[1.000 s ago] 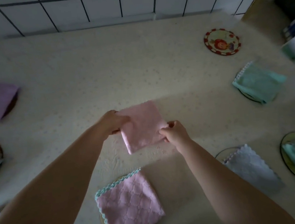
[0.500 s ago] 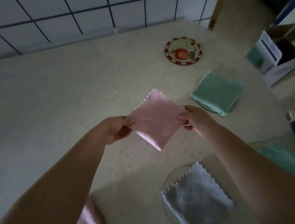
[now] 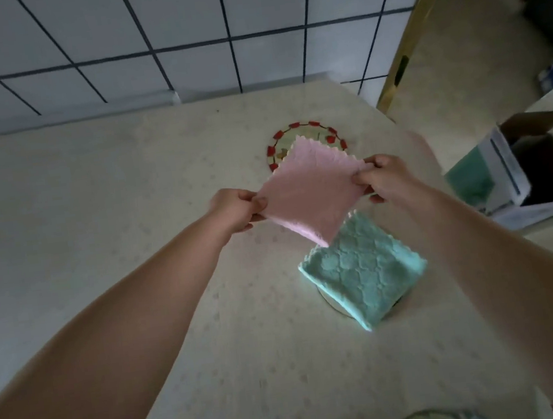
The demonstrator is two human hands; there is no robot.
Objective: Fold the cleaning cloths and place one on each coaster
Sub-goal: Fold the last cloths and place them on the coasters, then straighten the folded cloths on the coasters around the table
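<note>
At the near edge of the table (image 3: pixel 105 229), the rim of a coaster (image 3: pixel 426 418) shows with a bit of greenish cloth on it. Farther in, right of centre, a green cloth (image 3: pixel 365 275) lies folded on its own coaster, whose rim peeks out below it.

Above that, in the air, both hands hold a folded pink cloth (image 3: pixel 314 194) stretched between them. The left hand (image 3: pixel 233 209) is closed in a pinch on the cloth's left corner, and the right hand (image 3: pixel 385 178) is closed in a pinch on the right corner. The cloth is a small, flat, soft square turned like a diamond, with a scalloped edge at its far side and a low corner hanging near the green one.

Just beyond it sits the red-rimmed coaster (image 3: pixel 293 128), partly hidden by the pink cloth. To place it well, I would keep both corners taut, carry the cloth a little farther, centre it over that coaster, lower it flat and let go of both corners together so the fold stays shut.
</note>
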